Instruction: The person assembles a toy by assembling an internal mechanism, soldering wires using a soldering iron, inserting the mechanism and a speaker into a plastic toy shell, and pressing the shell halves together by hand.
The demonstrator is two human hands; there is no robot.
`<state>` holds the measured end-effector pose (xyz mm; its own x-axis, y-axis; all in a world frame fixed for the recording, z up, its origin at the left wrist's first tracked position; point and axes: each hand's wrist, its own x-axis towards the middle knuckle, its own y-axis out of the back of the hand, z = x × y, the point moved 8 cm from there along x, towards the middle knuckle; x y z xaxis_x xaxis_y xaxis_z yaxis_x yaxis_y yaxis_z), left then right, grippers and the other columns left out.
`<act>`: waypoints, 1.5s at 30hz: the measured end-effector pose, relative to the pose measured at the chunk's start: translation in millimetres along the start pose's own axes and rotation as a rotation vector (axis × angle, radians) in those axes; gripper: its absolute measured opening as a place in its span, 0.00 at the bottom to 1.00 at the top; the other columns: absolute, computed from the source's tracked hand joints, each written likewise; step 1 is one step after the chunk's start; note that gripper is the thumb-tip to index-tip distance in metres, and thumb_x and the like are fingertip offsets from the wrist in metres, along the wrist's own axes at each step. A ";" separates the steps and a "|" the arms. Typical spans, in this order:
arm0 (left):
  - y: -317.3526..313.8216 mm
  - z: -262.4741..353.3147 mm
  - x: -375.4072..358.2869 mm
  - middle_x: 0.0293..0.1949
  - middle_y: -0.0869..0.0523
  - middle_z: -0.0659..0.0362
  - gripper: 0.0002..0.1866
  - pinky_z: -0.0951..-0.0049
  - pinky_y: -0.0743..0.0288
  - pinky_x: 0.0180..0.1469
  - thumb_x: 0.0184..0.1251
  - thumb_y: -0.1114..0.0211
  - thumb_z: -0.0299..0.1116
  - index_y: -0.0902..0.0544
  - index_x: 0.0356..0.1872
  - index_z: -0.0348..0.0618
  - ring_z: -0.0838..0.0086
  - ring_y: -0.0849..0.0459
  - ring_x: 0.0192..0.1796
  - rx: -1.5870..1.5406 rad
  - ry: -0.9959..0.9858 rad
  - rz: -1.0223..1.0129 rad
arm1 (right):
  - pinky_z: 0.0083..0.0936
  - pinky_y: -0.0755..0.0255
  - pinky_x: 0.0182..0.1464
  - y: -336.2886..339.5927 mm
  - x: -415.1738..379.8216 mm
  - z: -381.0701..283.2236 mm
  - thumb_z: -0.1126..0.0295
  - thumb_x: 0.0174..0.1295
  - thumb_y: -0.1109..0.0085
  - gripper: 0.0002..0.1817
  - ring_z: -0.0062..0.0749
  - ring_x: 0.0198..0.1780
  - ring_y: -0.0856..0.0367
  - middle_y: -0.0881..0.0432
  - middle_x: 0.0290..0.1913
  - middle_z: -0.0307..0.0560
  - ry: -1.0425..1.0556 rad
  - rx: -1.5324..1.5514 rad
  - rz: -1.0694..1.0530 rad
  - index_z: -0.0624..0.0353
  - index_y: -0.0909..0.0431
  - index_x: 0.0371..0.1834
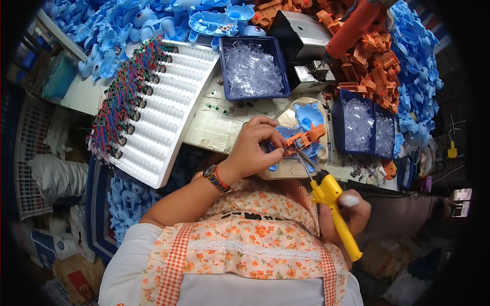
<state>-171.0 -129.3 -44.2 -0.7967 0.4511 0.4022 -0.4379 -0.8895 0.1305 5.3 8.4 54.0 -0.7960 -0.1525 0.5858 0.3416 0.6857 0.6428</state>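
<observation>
An orange plastic part (310,135) with a small dark component in it sits over a blue toy shell (308,113). The fingers of my left hand (255,145) pinch its left end. My right hand (357,217), with a white wrap on one finger, grips a yellow soldering gun (326,189). The gun's thin metal tip points up and left, right at the orange part. Beneath the shell lies a beige tray (286,174) at the table's front edge.
A white ridged foam board (178,97) with wired round parts leans on the left. Blue bins of clear plastic pieces stand behind (226,76) and at right (375,120). Blue toy shells (153,23) and orange parts (375,71) pile up behind; a red-orange tool (352,31) hangs above.
</observation>
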 end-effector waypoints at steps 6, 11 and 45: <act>-0.7 0.0 -0.6 0.34 0.10 0.63 0.04 0.62 0.26 0.58 0.47 0.31 0.27 0.19 0.22 0.43 0.61 0.22 0.55 0.024 -0.016 0.000 | 0.22 0.22 0.45 47.8 -24.8 47.3 0.59 0.65 0.36 0.32 0.30 0.50 0.21 0.26 0.56 0.47 -0.349 0.340 0.567 0.62 0.39 0.66; -0.9 -1.5 -1.0 0.36 0.10 0.60 0.04 0.60 0.29 0.61 0.49 0.30 0.25 0.17 0.24 0.41 0.62 0.24 0.60 -0.010 0.039 -0.042 | 0.20 0.27 0.29 58.3 -49.3 95.7 0.47 0.70 0.44 0.30 0.26 0.37 0.20 0.21 0.52 0.45 -0.583 0.791 0.792 0.56 0.35 0.64; 3.9 25.6 17.9 0.32 0.10 0.62 0.04 0.58 0.31 0.59 0.51 0.32 0.29 0.20 0.25 0.44 0.62 0.17 0.52 0.297 -0.057 -0.026 | 0.21 0.28 0.53 29.7 23.4 73.7 0.77 0.60 0.35 0.22 0.22 0.46 0.21 0.21 0.46 0.41 -0.367 0.383 0.319 0.61 0.33 0.56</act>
<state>-176.3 -126.6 -13.3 -0.7583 0.4771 0.4442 -0.3106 -0.8636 0.3972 -40.0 77.7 50.4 -0.8272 0.3105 0.4683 0.4420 0.8741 0.2013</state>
